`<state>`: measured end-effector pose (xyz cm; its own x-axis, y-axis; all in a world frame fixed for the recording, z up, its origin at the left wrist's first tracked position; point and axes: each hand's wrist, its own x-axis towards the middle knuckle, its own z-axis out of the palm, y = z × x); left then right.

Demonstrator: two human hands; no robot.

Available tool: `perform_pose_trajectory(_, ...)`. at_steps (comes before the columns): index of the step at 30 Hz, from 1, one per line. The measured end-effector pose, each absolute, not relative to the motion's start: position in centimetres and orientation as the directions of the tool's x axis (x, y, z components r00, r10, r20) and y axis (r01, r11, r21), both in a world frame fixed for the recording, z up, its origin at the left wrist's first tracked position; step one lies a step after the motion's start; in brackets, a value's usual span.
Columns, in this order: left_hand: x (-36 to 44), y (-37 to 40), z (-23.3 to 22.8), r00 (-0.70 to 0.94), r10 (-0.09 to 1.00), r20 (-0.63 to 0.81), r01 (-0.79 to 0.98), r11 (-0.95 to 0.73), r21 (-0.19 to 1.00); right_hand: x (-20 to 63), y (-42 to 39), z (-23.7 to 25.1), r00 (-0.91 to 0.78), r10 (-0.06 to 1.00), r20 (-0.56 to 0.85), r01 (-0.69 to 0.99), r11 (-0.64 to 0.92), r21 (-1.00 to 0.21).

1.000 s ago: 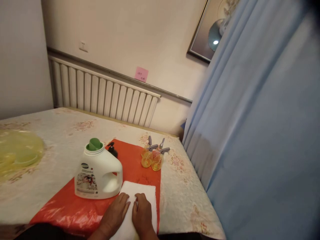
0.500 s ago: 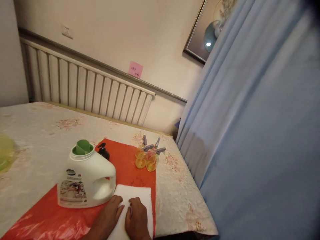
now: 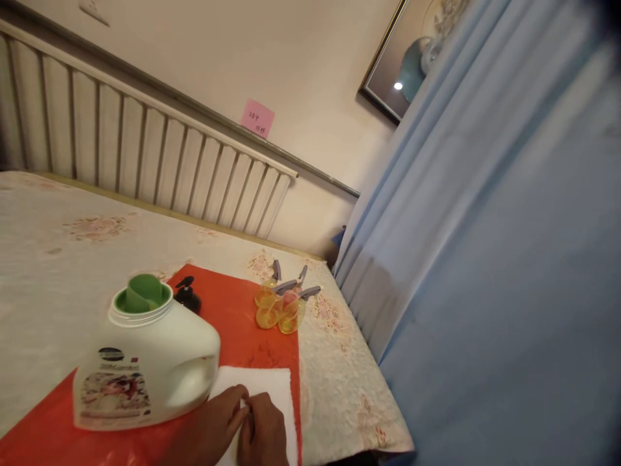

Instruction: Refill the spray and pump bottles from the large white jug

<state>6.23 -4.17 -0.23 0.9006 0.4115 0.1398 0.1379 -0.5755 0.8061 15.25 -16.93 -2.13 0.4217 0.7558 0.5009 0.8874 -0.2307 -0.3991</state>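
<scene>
My left hand (image 3: 213,424) and my right hand (image 3: 264,430) rest side by side, palms down, on a folded white towel (image 3: 272,388) at the near edge of the table. Their fingers lie flat and touch each other; neither grips anything. The towel lies on a red plastic sheet (image 3: 252,330). Just left of my left hand stands a big white detergent jug (image 3: 145,369) with an open green-lined mouth. Behind the jug stands a small black pump bottle (image 3: 187,296).
Several small yellow spray bottles with grey triggers (image 3: 281,304) stand at the far right of the red sheet. A floral tablecloth (image 3: 72,259) covers the table. A blue curtain (image 3: 485,259) hangs close on the right. A white radiator (image 3: 145,162) lines the wall behind.
The view has swung right and closer, so the jug looks larger and the yellow item at left has left the view. My hands have drawn nearer together on the towel.
</scene>
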Motion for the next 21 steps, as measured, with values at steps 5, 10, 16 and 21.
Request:
perform_pose_trajectory(5,6.9,-3.5,-1.3,0.928,0.372,0.040,0.054,-0.240,0.969,15.4,-16.9,-2.3,0.434,0.750,0.500,0.879,-0.229,-0.419)
perform_pose_trajectory(10,7.4,-2.6,-3.0,0.967,0.254,0.006,-0.025,0.072,0.997,15.1,-16.8,-2.0,0.427,0.746,0.510,0.882,-0.221,-0.415)
perform_pose_trajectory(16,6.7,-2.2,-3.0,0.991,0.116,0.067,-0.088,0.189,0.978,14.9,-16.8,-1.8,0.438,0.748,0.498,0.883,-0.255,-0.394)
perform_pose_trajectory(21,6.2,-2.1,-2.1,0.996,0.070,0.055,-0.073,0.288,0.955,14.8,-16.7,-1.9,0.454,0.742,0.493,0.870,-0.248,-0.427)
